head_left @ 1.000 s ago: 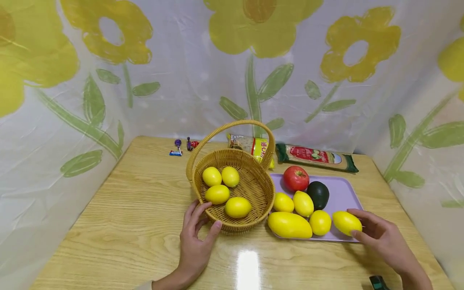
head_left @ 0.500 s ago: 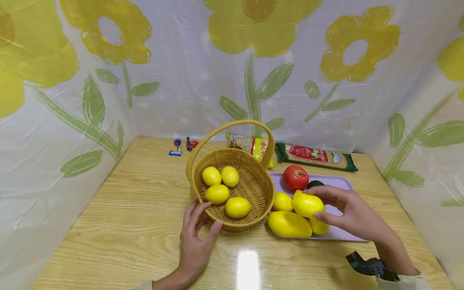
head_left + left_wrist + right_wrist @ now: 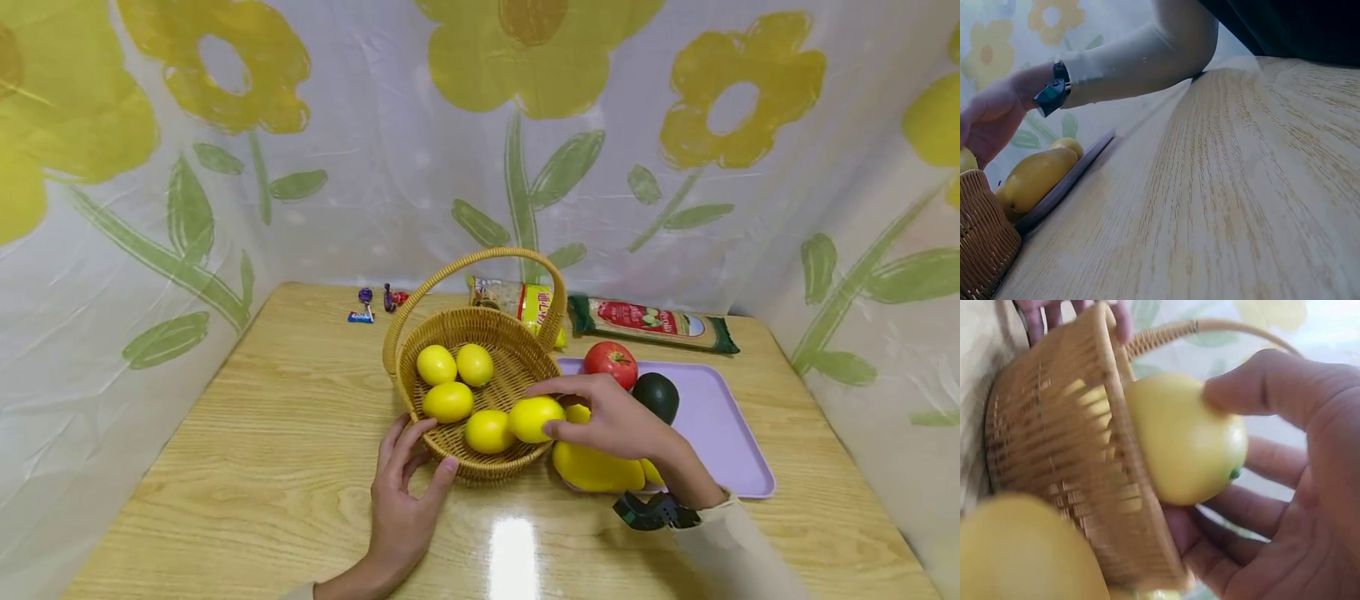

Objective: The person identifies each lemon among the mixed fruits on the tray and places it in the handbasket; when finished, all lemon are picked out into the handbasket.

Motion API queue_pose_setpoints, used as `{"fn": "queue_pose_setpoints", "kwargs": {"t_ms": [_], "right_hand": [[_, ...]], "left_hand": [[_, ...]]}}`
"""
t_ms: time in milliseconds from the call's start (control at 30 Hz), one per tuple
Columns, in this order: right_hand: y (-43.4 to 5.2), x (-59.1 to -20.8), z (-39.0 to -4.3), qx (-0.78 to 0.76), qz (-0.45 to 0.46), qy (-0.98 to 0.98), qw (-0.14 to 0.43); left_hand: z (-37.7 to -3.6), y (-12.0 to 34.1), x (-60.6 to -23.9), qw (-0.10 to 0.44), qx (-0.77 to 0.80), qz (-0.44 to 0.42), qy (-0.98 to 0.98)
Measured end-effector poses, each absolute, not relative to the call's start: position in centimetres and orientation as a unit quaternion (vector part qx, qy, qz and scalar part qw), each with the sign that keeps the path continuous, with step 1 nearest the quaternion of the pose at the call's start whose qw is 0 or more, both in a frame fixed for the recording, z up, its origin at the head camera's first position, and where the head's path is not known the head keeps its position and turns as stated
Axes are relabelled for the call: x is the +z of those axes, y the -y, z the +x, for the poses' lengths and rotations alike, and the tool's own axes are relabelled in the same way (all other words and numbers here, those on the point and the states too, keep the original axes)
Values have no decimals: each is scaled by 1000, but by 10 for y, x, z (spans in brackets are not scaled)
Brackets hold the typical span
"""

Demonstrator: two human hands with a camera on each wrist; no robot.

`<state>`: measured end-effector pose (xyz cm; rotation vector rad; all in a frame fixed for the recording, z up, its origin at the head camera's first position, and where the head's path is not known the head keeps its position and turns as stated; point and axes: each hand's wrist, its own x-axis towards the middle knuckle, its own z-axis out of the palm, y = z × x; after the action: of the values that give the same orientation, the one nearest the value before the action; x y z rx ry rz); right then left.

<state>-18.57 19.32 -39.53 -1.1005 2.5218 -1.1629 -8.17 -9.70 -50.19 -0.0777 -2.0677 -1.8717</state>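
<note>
In the head view my right hand [image 3: 611, 417] pinches a yellow lemon [image 3: 536, 418] between thumb and fingers, over the right side of the wicker basket [image 3: 517, 367]. The right wrist view has this lemon [image 3: 1182, 437] at the basket rim. My left hand [image 3: 408, 492] holds the basket's front left rim, fingertips over the edge. Several other lemons [image 3: 448, 402] lie inside the basket. Beside it, a lilac tray [image 3: 720, 433] bears a red tomato [image 3: 611, 364], a dark green avocado [image 3: 656, 397] and a yellow mango [image 3: 596, 467]. My right hand and forearm partly hide more lemons there.
Behind the basket lies a clear food packet with a yellow label [image 3: 536, 308]. A long green-ended noodle packet [image 3: 652, 323] is behind the tray. Small wrapped candies [image 3: 363, 307] sit at the back left. A flowered curtain [image 3: 375, 208] encloses the wooden table [image 3: 285, 433].
My right hand has picked up the lemon from the tray's right front and carried it left, across the other fruit, to the basket. The left hand stays at the rim.
</note>
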Motion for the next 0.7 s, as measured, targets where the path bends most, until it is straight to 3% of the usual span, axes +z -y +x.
{"fn": "queue_pose_setpoints", "kwargs": {"t_ms": [367, 700], "right_hand": [[-145, -403, -174, -359, -407, -834, 97], [-163, -414, -162, -504, -376, -775, 70]], "left_hand": [[-82, 97, -501, 180, -658, -29, 731], [-82, 97, -502, 173, -663, -29, 728]]}}
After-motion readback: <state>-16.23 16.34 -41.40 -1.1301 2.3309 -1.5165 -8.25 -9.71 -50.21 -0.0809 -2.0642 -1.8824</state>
